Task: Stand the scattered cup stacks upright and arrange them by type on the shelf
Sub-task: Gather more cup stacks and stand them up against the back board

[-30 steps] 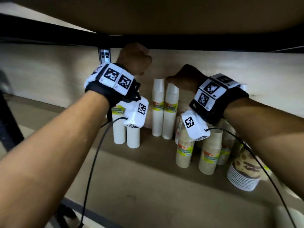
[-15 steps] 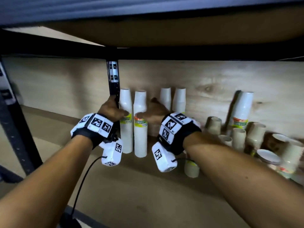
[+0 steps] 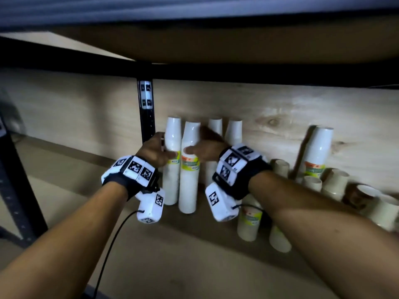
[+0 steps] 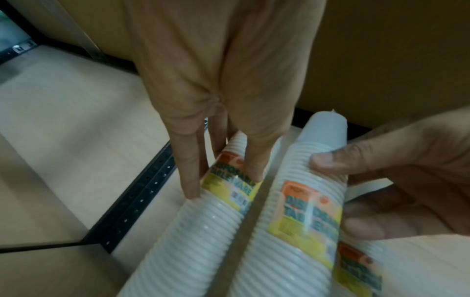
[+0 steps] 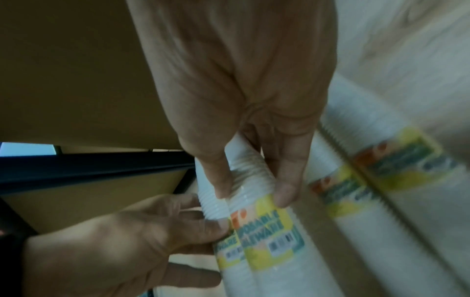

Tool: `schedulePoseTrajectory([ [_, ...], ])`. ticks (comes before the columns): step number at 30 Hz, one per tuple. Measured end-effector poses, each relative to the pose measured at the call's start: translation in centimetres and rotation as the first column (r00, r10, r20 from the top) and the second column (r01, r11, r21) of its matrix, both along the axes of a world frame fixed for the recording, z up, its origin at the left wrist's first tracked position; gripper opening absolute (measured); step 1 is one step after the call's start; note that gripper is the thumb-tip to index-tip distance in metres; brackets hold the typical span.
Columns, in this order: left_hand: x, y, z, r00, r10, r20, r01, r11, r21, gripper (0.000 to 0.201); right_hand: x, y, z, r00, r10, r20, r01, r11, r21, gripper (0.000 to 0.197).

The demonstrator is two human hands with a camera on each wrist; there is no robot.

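Observation:
Two tall white cup stacks with yellow-green labels stand upright side by side on the shelf board [image 3: 151, 266]. My left hand [image 3: 160, 151] grips the left white stack [image 3: 171, 182] at label height, its fingertips [image 4: 190, 193] on the ribbed rims. My right hand [image 3: 198, 145] holds the right white stack [image 3: 189, 190], pinching it just above the label [image 5: 264, 225]. Two more white stacks [image 3: 234, 130] stand behind against the wooden back wall. Another white stack [image 3: 319, 147] leans on that wall at the right.
Beige cup stacks [image 3: 249, 221] stand or lie jumbled at the right, some under my right forearm. A black upright post [image 3: 146, 117] rises just left of the white stacks. The upper shelf [image 3: 216, 39] hangs low overhead. The board's left and front show bare wood.
Both hands came down from near the tops of the stacks to label height on the two front white stacks. Over the last half second they have barely moved.

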State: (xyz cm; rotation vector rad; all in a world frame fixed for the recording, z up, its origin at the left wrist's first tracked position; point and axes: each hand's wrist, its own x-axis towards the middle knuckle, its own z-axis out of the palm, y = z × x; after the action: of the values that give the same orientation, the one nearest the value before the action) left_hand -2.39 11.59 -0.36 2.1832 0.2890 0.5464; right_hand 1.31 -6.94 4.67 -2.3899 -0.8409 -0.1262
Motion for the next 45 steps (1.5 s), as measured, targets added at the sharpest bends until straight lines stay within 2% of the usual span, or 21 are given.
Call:
schedulePoseTrajectory([
  [2, -0.4, -1.8, 1.0, 0.999, -0.046, 0.016, 0.046, 0.999, -0.011, 0.065, 0.5, -1.4, 1.1, 0.999, -0.019, -0.04, 0.018, 0.999, -0.028, 0.071],
  [5, 0.2, -4.4, 1.7, 0.996, -0.078, 0.036, 0.079, 0.997, -0.018, 0.061, 0.9, -3.7, 1.7, 0.994, -0.107, 0.0, 0.106, 0.989, -0.103, 0.063],
  [10, 1.9, -7.0, 0.7, 0.986, -0.139, 0.086, 0.145, 0.987, -0.068, 0.064, 1.4, -6.4, 1.7, 0.979, -0.206, 0.013, 0.206, 0.977, -0.061, 0.069],
  [13, 2.7, -8.1, 0.5, 0.984, -0.15, 0.095, 0.159, 0.983, -0.093, 0.064, 1.2, -7.4, 1.7, 0.972, -0.234, 0.015, 0.235, 0.972, -0.032, 0.064],
  [23, 3.5, -8.0, -0.1, 0.98, -0.19, 0.061, 0.194, 0.978, -0.073, 0.068, 0.6, -7.7, 1.7, 0.968, -0.248, -0.044, 0.251, 0.966, 0.057, 0.049],
  [27, 3.4, -8.4, -0.1, 0.974, -0.208, 0.085, 0.214, 0.975, -0.066, 0.067, 0.4, -7.7, 1.8, 0.969, -0.24, -0.06, 0.244, 0.967, 0.074, 0.054],
  [32, 3.3, -8.5, -0.2, 0.968, -0.236, 0.086, 0.239, 0.971, -0.03, 0.065, 0.5, -7.5, 1.8, 0.972, -0.217, -0.089, 0.225, 0.971, 0.087, 0.046],
  [36, 3.3, -8.3, -0.5, 0.964, -0.252, 0.085, 0.256, 0.966, -0.036, 0.067, 0.6, -7.3, 1.4, 0.965, -0.24, -0.108, 0.252, 0.96, 0.122, 0.05],
  [45, 3.2, -8.3, 0.1, 0.963, -0.264, 0.048, 0.266, 0.962, -0.055, 0.068, 0.1, -7.3, 2.2, 0.973, -0.222, -0.064, 0.223, 0.975, 0.014, 0.046],
])
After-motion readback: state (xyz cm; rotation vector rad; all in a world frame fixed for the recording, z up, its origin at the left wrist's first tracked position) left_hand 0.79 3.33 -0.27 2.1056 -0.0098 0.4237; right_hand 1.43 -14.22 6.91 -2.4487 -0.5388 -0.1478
